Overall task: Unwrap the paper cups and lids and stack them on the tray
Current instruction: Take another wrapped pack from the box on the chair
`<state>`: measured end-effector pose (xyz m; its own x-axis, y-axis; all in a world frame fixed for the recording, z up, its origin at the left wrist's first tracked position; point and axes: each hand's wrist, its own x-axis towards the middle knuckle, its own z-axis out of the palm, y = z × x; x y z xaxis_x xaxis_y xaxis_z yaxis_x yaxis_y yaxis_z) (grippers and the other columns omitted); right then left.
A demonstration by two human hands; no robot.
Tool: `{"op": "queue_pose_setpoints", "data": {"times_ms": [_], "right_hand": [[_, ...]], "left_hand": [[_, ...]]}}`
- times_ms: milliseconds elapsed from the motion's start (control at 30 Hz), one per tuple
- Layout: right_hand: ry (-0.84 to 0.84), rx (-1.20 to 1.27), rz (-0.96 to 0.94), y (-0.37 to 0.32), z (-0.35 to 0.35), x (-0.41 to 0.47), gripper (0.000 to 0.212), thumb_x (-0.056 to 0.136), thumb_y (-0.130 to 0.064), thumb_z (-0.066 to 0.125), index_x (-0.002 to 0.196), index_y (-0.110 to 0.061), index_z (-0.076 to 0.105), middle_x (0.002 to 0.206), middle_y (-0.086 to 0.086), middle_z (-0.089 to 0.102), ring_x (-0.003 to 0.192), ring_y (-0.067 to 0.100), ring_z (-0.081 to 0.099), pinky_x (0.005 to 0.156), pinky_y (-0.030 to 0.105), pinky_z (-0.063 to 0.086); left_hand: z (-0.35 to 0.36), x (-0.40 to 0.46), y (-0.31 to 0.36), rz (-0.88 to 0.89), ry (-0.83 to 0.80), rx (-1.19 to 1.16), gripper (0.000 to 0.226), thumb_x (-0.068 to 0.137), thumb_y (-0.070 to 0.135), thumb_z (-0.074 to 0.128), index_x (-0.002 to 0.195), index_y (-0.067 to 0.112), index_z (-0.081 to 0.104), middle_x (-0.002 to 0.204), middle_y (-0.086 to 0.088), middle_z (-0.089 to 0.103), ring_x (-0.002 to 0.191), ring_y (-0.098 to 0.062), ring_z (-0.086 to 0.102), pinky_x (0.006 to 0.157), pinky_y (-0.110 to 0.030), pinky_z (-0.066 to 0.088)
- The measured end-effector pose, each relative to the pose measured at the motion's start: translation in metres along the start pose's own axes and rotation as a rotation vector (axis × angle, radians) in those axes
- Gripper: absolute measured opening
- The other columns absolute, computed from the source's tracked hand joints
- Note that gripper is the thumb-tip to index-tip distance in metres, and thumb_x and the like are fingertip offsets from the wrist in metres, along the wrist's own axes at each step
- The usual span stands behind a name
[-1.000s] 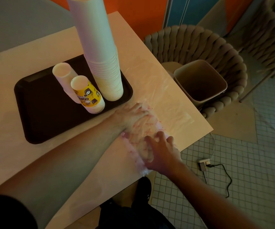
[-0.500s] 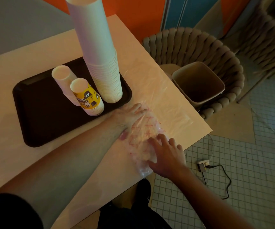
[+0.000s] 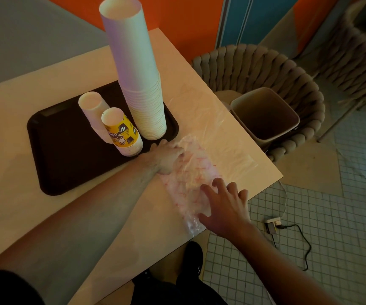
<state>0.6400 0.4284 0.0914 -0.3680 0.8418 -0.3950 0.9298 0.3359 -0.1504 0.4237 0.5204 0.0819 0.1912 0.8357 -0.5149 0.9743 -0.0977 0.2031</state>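
A dark tray (image 3: 52,150) lies on the table. On it stand a tall stack of white cups (image 3: 138,75) upside down, a short white stack (image 3: 92,113) and a short stack topped by a yellow printed cup (image 3: 121,132). A clear plastic wrapper with red print (image 3: 188,179) lies flat on the table right of the tray. My left hand (image 3: 166,156) presses its far end with flat fingers. My right hand (image 3: 223,205) rests on its near end with the fingers spread. A second clear wrapper (image 3: 217,137) lies flat beyond it.
A beige waste bin (image 3: 265,115) stands on a woven chair (image 3: 254,69) off the table's right edge. A power adapter with a cable (image 3: 274,223) lies on the tiled floor. The table's right corner (image 3: 281,176) is close to my right hand.
My hands have moved apart along the printed wrapper, smoothing it flatter; the right hand has slid toward the near end and the left toward the tray.
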Motion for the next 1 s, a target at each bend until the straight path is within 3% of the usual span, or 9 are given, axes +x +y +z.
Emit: {"op": "queue_pose_setpoints", "data": {"times_ms": [100,267,400,533,700,1000], "right_hand": [[0.016,0.018,-0.023,-0.002,-0.005,-0.003,0.069,0.088,-0.061,0.057,0.148,-0.036,0.035,0.148,-0.001,0.031,0.129,0.025,0.035,0.099,0.044,0.030],[0.026,0.023,-0.062,-0.010,-0.011,-0.007,0.066,0.091,-0.054,0.057,0.149,-0.035,0.034,0.151,-0.002,0.032,0.131,0.025,0.035,0.100,0.044,0.030],[0.033,0.025,-0.105,-0.021,-0.020,-0.005,0.059,0.095,-0.041,0.056,0.149,-0.033,0.036,0.151,-0.002,0.041,0.129,0.025,0.044,0.103,0.044,0.035],[0.015,0.106,-0.205,-0.047,-0.028,-0.002,0.051,0.098,-0.027,0.057,0.147,-0.032,0.042,0.142,-0.002,0.056,0.121,0.022,0.057,0.102,0.040,0.048],[0.020,0.101,-0.326,-0.102,-0.029,0.003,0.044,0.100,-0.026,0.059,0.141,-0.032,0.047,0.131,-0.005,0.063,0.113,0.016,0.063,0.094,0.037,0.055],[0.016,0.038,-0.492,-0.234,-0.014,0.004,0.037,0.096,-0.021,0.056,0.132,-0.032,0.054,0.122,-0.005,0.064,0.109,0.021,0.063,0.087,0.035,0.051]], "left_hand": [[-0.007,-0.004,0.006,-0.017,0.022,0.011,0.057,0.088,0.004,0.058,0.142,0.019,0.048,0.145,-0.006,0.033,0.133,-0.030,0.032,0.110,-0.050,0.033],[-0.012,-0.026,0.010,-0.030,0.133,-0.155,0.052,0.088,0.000,0.052,0.137,0.019,0.052,0.128,-0.005,0.036,0.121,-0.026,0.038,0.101,-0.043,0.039],[0.002,-0.053,0.005,-0.076,0.261,-0.308,0.051,0.085,0.000,0.060,0.132,0.021,0.057,0.113,0.003,0.032,0.108,-0.020,0.042,0.093,-0.037,0.045],[0.014,-0.091,-0.003,-0.160,0.382,-0.444,0.046,0.083,0.002,0.061,0.125,0.020,0.062,0.115,0.002,0.041,0.113,-0.022,0.049,0.095,-0.036,0.045],[0.031,-0.150,-0.033,-0.273,0.508,-0.544,0.041,0.088,0.007,0.063,0.125,0.024,0.062,0.128,0.000,0.048,0.111,-0.015,0.052,0.096,-0.029,0.043],[0.087,-0.270,-0.135,-0.540,0.691,-0.651,0.031,0.092,0.012,0.063,0.119,0.026,0.064,0.112,0.011,0.050,0.092,-0.008,0.048,0.082,-0.024,0.039]]}}
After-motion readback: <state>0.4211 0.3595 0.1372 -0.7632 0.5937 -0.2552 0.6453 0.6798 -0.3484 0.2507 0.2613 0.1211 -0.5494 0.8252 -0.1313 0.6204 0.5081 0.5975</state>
